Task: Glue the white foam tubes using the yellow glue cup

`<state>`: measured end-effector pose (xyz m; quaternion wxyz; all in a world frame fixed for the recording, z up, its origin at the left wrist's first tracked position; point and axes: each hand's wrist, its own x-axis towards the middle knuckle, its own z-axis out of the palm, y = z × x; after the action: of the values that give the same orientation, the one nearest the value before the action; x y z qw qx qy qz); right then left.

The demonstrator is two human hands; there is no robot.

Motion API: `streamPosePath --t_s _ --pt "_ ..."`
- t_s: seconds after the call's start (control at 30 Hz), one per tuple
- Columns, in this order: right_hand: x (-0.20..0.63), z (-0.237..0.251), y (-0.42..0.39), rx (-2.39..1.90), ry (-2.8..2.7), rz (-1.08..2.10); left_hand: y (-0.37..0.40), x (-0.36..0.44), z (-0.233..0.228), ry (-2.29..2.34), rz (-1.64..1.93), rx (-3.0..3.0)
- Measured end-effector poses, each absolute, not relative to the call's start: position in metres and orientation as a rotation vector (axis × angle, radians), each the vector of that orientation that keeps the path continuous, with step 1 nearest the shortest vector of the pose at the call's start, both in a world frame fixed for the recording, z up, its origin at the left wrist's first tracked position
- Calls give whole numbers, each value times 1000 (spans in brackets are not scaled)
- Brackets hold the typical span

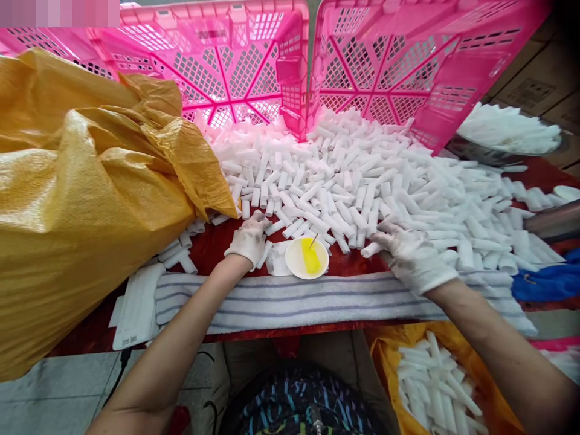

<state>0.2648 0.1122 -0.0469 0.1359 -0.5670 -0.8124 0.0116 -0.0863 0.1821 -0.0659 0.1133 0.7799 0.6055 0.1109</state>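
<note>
A wide heap of short white tubes covers the red tabletop. My left hand, in a white glove with bare-looking fingertips, rests at the heap's near edge. Its fingers reach forward among the tubes, slightly apart, with no tube plainly held. My right hand, gloved the same way, lies at the near right of the heap. Its fingertips are on one white tube, whose end sticks out to the left. Between my hands sits a small white dish with a yellow block and a thin metal pin.
A striped towel runs along the table's front edge. Pink crates lie tipped behind the heap. A large yellow sack fills the left. Below right, a yellow bag holds tubes. A metal bowl of white pieces stands far right.
</note>
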Motion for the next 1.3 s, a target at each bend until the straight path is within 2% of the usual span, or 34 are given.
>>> streamPosePath --t_s 0.1,0.2,0.47,0.6,0.67,0.83,1.03,1.13,1.3 --pt "234 -49 93 -1424 -1956 405 179 -79 -61 1865 375 2315" --pt "197 -57 80 -1363 -1835 828 183 -69 -59 1917 306 2355" --pt "184 -57 80 -1468 -1623 1083 185 -69 -64 1929 202 2483" --pt "179 -58 87 -1517 -1435 1279 180 -75 -61 1963 372 2412" --pt "173 -66 92 -1547 -1430 1214 175 -80 -58 1970 520 2333" --pt "164 -83 92 -1333 -1613 780 147 -91 -46 1705 826 1866" --pt "164 -90 84 -1334 -1632 760 113 -78 -40 1310 1089 1248" --pt "163 -95 83 -1193 -1667 669 102 -70 -44 1208 1043 1134" --pt "163 -95 79 -1323 -1666 696 90 -68 -52 1277 912 1200"
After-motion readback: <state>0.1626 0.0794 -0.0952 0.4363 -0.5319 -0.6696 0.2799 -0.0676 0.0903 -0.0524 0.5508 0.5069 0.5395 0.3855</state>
